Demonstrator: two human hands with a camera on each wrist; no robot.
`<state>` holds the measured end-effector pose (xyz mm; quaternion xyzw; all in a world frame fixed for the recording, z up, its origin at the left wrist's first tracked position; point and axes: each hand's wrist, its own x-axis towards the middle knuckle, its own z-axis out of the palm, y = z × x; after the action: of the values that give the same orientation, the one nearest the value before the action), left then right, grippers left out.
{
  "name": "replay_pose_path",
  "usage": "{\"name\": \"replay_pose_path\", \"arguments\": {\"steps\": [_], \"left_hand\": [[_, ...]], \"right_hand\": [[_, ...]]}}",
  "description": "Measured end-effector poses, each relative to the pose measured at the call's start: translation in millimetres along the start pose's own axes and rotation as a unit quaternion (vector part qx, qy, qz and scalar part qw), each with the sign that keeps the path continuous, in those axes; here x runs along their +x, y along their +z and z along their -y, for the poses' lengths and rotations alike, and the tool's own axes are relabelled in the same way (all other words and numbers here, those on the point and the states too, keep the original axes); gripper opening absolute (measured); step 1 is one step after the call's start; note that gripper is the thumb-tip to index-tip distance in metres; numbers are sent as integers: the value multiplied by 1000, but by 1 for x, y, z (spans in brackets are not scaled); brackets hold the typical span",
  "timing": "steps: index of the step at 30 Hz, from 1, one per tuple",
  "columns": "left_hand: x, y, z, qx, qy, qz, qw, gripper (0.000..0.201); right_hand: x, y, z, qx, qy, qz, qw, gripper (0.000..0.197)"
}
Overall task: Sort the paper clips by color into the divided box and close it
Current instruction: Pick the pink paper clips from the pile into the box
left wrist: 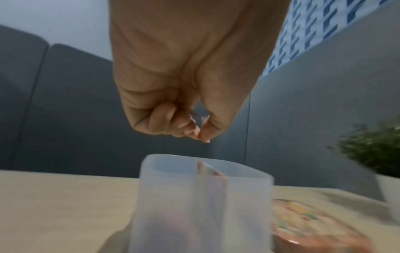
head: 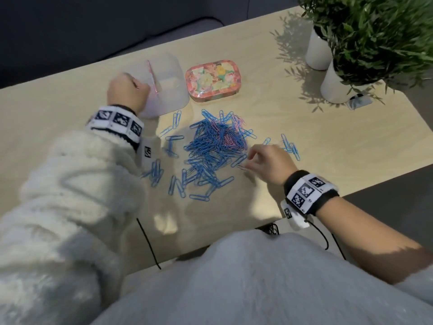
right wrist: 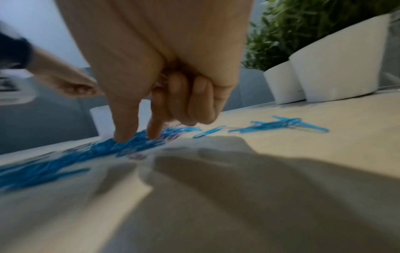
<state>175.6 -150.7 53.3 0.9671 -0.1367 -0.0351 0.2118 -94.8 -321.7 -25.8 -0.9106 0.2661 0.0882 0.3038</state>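
A translucent divided box (head: pixel 171 90) (left wrist: pixel 173 196) with a pink divider (head: pixel 153 77) stands at the back left of the table. My left hand (head: pixel 131 87) (left wrist: pixel 201 135) hovers just over its rim, fingers curled, pinching a small pale paper clip that is blurred. A heap of blue paper clips (head: pixel 210 141) (right wrist: pixel 65 160) with a few pink ones (head: pixel 228 139) mixed in lies mid-table. My right hand (head: pixel 246 164) (right wrist: pixel 138 137) is at the heap's right edge. Its thumb and forefinger point down, apart, with tips on the clips. The other fingers are curled.
A floral-patterned lid (head: pixel 212 77) (left wrist: pixel 307 226) lies right of the box. Two white pots with plants (head: pixel 337 83) (right wrist: pixel 337 68) stand at the back right. Loose blue clips (head: pixel 290 146) are scattered right of my right hand. The table's front edge is close to my body.
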Motion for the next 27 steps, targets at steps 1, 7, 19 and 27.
{"name": "replay_pose_path", "arguments": {"steps": [1, 7, 19, 27], "left_hand": [[14, -3, 1, 33, -10, -11, 999, 33], [59, 2, 9, 161, -46, -4, 986, 31], [61, 15, 11, 190, 78, 64, 977, 35], [-3, 30, -42, 108, 248, -25, 962, 24]], "right_hand": [[-1, 7, 3, -14, -8, 18, 1000, 19], [1, 23, 4, 19, 9, 78, 997, 4], [5, -33, -58, 448, 239, -92, 857, 24], [11, -28, -56, 89, 133, -127, 979, 8]]}}
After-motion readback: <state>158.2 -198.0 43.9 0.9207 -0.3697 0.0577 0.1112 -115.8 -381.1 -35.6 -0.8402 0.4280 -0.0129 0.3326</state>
